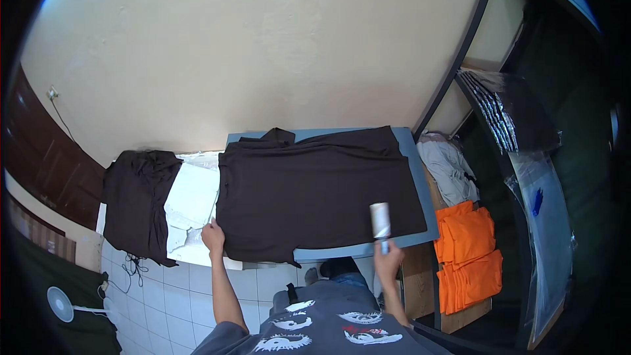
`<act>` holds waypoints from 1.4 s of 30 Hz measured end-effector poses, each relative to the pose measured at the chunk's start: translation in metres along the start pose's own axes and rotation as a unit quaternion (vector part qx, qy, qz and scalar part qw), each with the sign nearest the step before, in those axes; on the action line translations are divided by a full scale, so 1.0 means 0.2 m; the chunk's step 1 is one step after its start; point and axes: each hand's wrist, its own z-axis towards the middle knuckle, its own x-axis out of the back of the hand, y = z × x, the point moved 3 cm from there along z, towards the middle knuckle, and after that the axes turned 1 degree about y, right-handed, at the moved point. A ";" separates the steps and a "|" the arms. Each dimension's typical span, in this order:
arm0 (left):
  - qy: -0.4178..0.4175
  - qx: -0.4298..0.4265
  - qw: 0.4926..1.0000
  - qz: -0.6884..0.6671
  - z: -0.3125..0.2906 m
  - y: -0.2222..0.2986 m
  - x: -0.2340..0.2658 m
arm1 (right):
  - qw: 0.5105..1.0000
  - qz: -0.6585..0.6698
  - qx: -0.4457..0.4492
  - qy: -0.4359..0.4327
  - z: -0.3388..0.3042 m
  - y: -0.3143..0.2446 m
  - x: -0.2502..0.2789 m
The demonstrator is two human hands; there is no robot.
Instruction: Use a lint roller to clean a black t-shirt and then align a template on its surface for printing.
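Observation:
A dark brown shirt (315, 184) lies spread over a blue-topped table (415, 184), its lower edge running along the near side. In my right hand (389, 258) is a lint roller (380, 220) with a white sheet roll, held upright over the shirt's near right part. My left hand (212, 235) is at the shirt's left edge, beside a white folded sheet or cloth (192, 197). Its fingers are closed around that edge, though the exact grip is small in view.
Another dark garment (139, 204) lies heaped at the far left. Orange folded clothes (467, 230) and a grey garment (449, 167) sit on a wooden shelf to the right. Clear plastic bags (545, 210) hang by a dark metal frame (460, 52). A white fan (60, 304) stands lower left.

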 end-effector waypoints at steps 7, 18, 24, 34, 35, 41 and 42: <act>-0.002 -0.013 0.998 0.069 -0.01 0.18 -0.06 | 0.980 0.073 0.022 -0.183 -0.33 -0.16 -0.23; -0.034 -0.018 0.998 0.058 0.10 0.02 -0.07 | 0.994 -0.060 -0.088 -0.001 0.03 0.44 0.25; 0.195 -0.188 0.957 0.107 -0.09 0.17 -0.02 | 0.984 -0.105 -0.105 0.094 0.10 0.60 0.43; 0.096 -0.152 0.983 -0.033 0.09 0.01 -0.10 | 0.911 0.143 0.133 -0.362 -0.10 -0.58 -0.28; 0.013 -0.086 0.988 -0.130 0.21 -0.07 -0.11 | 0.885 0.136 0.201 -0.398 -0.09 -0.64 -0.38; -0.161 0.028 0.931 -0.326 0.38 -0.01 -0.05 | 0.804 0.064 0.394 -0.441 -0.03 -1.09 -0.88; -0.186 0.055 0.918 -0.345 0.39 -0.01 -0.05 | 0.797 0.081 0.403 -0.442 -0.03 -1.12 -0.97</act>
